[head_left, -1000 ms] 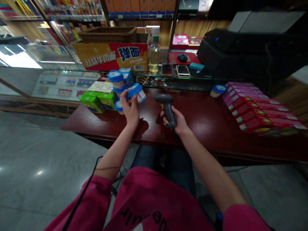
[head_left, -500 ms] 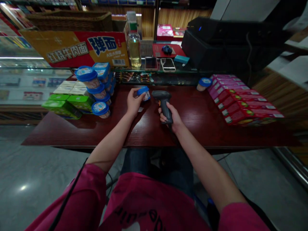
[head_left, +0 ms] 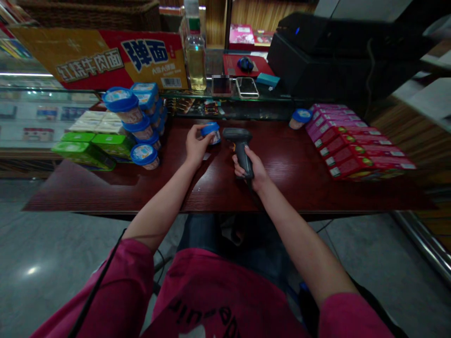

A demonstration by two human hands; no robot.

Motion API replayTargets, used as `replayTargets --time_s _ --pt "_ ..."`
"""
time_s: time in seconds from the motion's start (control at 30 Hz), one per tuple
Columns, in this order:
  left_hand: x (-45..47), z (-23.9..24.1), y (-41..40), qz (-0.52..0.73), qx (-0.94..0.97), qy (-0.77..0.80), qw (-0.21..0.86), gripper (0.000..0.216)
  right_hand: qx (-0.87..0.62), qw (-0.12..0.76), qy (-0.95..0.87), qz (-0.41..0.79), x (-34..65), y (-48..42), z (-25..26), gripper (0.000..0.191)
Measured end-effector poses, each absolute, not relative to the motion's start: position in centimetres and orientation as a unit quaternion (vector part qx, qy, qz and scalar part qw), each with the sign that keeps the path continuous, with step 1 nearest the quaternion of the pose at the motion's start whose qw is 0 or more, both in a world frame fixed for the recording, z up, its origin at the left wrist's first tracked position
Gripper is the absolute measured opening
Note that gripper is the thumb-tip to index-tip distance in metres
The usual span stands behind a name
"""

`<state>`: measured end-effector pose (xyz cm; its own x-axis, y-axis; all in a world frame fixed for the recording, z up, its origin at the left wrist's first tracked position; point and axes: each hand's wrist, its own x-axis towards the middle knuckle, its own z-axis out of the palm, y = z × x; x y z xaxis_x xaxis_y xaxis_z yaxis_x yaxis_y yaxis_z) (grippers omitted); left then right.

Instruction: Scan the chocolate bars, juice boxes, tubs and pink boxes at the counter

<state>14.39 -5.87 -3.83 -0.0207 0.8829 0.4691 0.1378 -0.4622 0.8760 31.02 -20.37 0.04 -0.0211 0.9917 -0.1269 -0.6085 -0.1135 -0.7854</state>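
My left hand grips a small tub with a blue lid above the dark red wooden counter. In my right hand is a black barcode scanner, its head turned toward the tub with a short gap between them. Its cable hangs down past my wrist. Left of my hands, similar blue-lidded tubs stand stacked, with one single tub in front. Another tub sits apart at the back right.
Green and white packs lie at the left. Rows of red and purple boxes fill the right. Behind are a printed carton, a glass bottle, a phone, a mouse and a black machine.
The view has tilted slightly downward, so the background sits higher in the picture. Both hands keep their hold, and the tub and scanner stay nearly where they were.
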Motion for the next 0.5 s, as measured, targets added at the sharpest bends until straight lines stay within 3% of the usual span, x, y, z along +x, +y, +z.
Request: replayTargets --time_s 0.3,0.5 --pt "14.5 -1.2 -9.2 0.411 0.818 0.367 0.167 0.044 -0.387 0.693 -0.265 0.548 35.8 -21.8 -0.5 0.035" --pt "22.5 -0.7 -8.1 0.433 0.805 0.298 0.274 0.034 -0.445 0.708 -0.309 0.454 44.4 -24.8 -0.6 0.049"
